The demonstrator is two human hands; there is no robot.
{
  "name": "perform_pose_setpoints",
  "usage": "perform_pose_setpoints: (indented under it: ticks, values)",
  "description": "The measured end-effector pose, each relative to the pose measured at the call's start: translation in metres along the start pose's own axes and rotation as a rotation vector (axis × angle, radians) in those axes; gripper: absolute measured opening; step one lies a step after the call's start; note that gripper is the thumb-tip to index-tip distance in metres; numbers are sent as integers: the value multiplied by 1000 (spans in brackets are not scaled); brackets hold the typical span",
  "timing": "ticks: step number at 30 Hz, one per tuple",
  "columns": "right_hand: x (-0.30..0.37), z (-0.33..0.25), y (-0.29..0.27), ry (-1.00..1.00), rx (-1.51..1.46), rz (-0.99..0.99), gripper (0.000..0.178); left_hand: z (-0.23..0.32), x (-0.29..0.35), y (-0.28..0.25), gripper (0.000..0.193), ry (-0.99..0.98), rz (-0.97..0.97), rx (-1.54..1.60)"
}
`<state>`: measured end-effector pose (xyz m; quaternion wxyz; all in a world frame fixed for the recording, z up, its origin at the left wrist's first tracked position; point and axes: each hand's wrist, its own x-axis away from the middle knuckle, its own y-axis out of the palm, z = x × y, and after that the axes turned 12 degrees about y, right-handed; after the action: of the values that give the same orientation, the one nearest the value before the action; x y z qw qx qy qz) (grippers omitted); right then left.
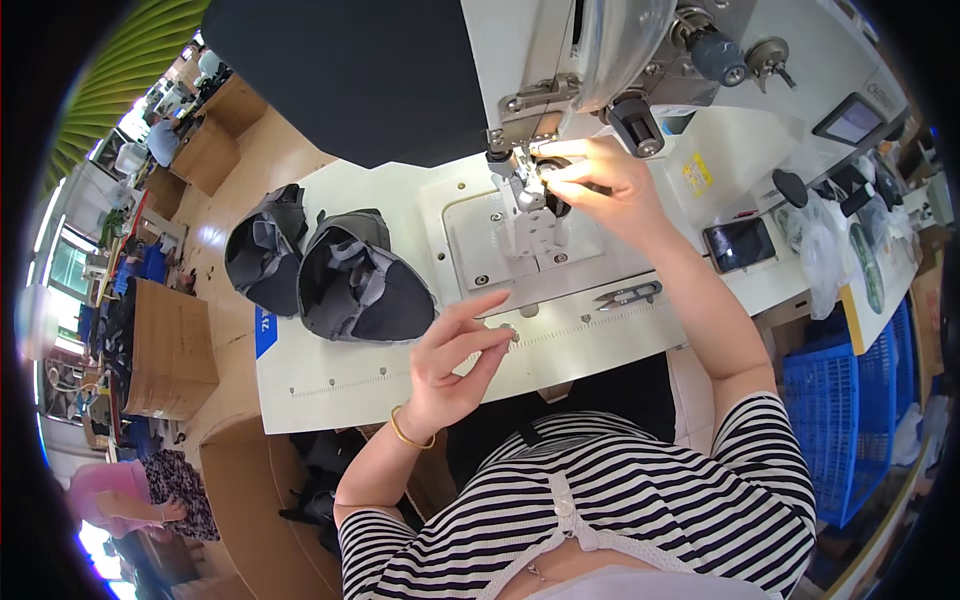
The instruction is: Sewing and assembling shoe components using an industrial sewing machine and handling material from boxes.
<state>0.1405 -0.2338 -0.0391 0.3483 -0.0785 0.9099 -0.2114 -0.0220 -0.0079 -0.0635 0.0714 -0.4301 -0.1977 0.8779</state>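
My right hand (pixel 605 185) reaches up to the needle area of a white sewing machine (pixel 500 180). Its thumb and fingers are closed beside the presser foot (pixel 528 190), under the machine's lamp; what they grip is hidden. Lower down, over the front edge of the white table (pixel 330 375), my left hand (pixel 455 365) pinches a small silvery piece (pixel 512 334) between thumb and finger, its index finger stretched out. Two hollow dark grey fabric pieces (pixel 362 285), shaped like shoe uppers, stand on the table to the left.
Thread snips (pixel 628 295) lie near the table's front edge, with a phone (pixel 740 243) farther right. Blue plastic crates (pixel 838 420) stand at lower right. An open cardboard box (pixel 255 490) sits at lower left, near another person (pixel 130 495).
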Motion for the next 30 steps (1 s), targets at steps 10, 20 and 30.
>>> perform_pose_setpoints:
  ticks: [10, 20, 30]
  values:
    - [3, -21, 28, -416, 371, 250, 12, -75, -91, -6, 17, -417, 586, 233]
    - [-27, 17, 20, 526, -424, 81, 14, -118, -146, 16, 13, -716, 128, 982]
    - [-30, 64, 6, 676, -529, 69, 27, -162, -147, 29, 22, -490, 161, 1142]
